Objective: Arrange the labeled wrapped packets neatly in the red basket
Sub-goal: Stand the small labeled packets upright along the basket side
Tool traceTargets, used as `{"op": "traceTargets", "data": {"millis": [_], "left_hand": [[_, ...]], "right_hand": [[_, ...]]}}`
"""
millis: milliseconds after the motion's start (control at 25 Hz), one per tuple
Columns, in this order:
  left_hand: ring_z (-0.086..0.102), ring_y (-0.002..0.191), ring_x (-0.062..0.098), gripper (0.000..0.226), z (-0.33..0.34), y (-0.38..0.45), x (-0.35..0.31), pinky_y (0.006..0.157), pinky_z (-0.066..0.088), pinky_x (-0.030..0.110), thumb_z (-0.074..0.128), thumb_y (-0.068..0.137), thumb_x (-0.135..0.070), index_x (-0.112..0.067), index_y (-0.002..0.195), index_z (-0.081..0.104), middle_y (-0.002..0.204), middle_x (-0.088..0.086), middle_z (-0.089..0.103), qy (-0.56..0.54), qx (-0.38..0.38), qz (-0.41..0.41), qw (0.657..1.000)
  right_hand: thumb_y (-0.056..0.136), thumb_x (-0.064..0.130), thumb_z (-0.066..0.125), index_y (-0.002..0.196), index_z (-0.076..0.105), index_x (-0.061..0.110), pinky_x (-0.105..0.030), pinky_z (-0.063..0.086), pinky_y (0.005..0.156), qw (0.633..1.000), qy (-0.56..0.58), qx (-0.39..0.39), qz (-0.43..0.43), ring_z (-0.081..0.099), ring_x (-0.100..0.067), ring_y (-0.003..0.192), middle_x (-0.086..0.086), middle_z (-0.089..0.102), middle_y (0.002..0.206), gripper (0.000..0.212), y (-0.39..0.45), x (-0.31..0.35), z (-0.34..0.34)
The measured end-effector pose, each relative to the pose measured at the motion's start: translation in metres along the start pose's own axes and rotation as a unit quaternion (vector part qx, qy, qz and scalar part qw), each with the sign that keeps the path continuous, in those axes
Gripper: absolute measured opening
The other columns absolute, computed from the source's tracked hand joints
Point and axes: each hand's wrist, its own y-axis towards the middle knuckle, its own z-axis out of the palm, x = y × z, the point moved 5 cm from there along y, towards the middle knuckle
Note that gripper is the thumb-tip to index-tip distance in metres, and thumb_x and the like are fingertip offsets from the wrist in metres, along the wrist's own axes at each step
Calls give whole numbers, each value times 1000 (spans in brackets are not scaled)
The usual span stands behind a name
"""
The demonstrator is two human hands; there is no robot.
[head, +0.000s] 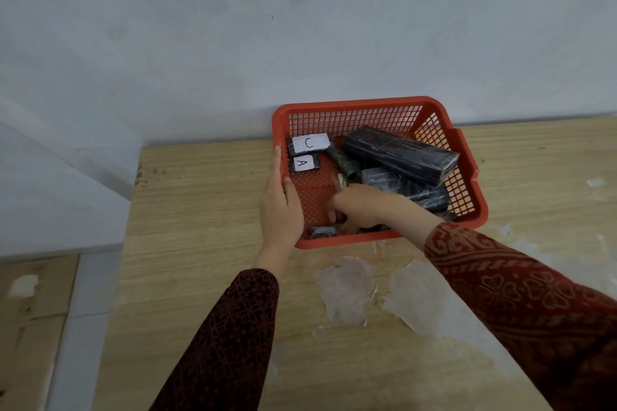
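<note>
The red basket (467, 157) stands on the wooden table against the wall. Inside at the back left lie two black wrapped packets side by side, one labelled C (310, 143) and one labelled A (304, 163). A long black packet (399, 153) lies slanted across the right side, on top of another dark packet (407, 187). My left hand (278, 207) rests flat against the basket's left wall. My right hand (360, 207) reaches down into the front of the basket, fingers curled around a small dark packet (324, 231) at the front left; the grasp is partly hidden.
The wooden table (207, 243) ends at the left, with a floor and cardboard boxes (30, 304) below. Peeled pale patches (347, 287) mark the tabletop in front of the basket. A pale wall rises right behind the basket.
</note>
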Motion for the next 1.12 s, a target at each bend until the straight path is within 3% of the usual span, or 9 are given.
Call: {"op": "traceTargets", "data": {"millis": [160, 280, 360, 440, 520, 600, 720, 840, 1120], "left_hand": [[34, 136, 8, 52, 0, 0, -1, 109, 30, 24, 32, 101, -13, -28, 150, 23, 154, -3, 33, 10, 4, 1, 1000], [30, 129, -3, 53, 0, 0, 0, 106, 27, 17, 32, 101, -13, -29, 150, 24, 153, -6, 33, 13, 2, -1, 1000], [31, 129, -4, 53, -1, 0, -1, 105, 28, 15, 32, 100, -12, -28, 150, 24, 153, -6, 34, 11, -1, 5, 1000], [36, 132, 2, 53, -1, 0, -2, 103, 29, 14, 33, 100, -11, -27, 150, 24, 152, -4, 35, 11, -5, 6, 1000], [38, 134, 9, 53, -1, 0, -1, 104, 30, 17, 33, 100, -11, -27, 150, 24, 152, -3, 36, 14, -5, 4, 1000], [37, 135, 9, 53, -1, 0, -1, 104, 29, 15, 33, 100, -11, -27, 150, 25, 152, -3, 36, 15, -5, 4, 1000], [34, 130, -2, 53, 0, 2, 0, 98, 23, 0, 33, 100, -10, -24, 150, 26, 152, -5, 36, 14, -7, 8, 1000], [29, 129, -8, 52, 0, 3, 1, 97, 18, -5, 33, 99, -8, -21, 150, 27, 153, -5, 35, 6, -8, 11, 1000], [27, 133, -6, 53, 1, 2, 2, 103, 19, 1, 33, 99, -9, -23, 150, 26, 153, -6, 32, -1, -7, 9, 1000]], "right_hand": [[93, 24, 51, 103, 59, 9, -32, 43, 72, 994, 105, 11, -1, 54, -24, 86, -8, 62, 102, 20, 6, -1, -5], [99, 21, 35, 95, 52, 5, -34, 40, 73, 973, 217, -73, 28, 52, -25, 81, -10, 57, 91, 24, 13, -8, -16], [101, 29, 36, 99, 52, 7, -33, 39, 70, 952, 269, -139, 35, 53, -22, 81, -8, 58, 93, 27, 18, -10, -25], [93, 42, 50, 98, 47, 14, -33, 40, 63, 942, 291, -165, 33, 55, -17, 76, -2, 60, 89, 29, 22, -12, -31], [83, 40, 66, 99, 46, 15, -38, 46, 63, 958, 230, -166, 33, 58, -20, 76, -5, 62, 89, 36, 27, -14, -34], [82, 31, 69, 101, 50, 12, -42, 50, 71, 974, 111, -196, 37, 60, -28, 87, -11, 63, 98, 34, 32, -14, -37], [83, 29, 66, 106, 58, 9, -40, 44, 83, 960, -26, -277, 43, 55, -30, 103, -12, 58, 109, 32, 35, -11, -43], [84, 27, 64, 113, 54, 9, -38, 40, 87, 953, -47, -293, 62, 55, -29, 106, -11, 60, 113, 35, 38, -10, -36], [89, 21, 56, 110, 59, 4, -39, 39, 88, 929, -53, -342, 128, 51, -32, 112, -14, 59, 115, 27, 38, -10, -31]]}}
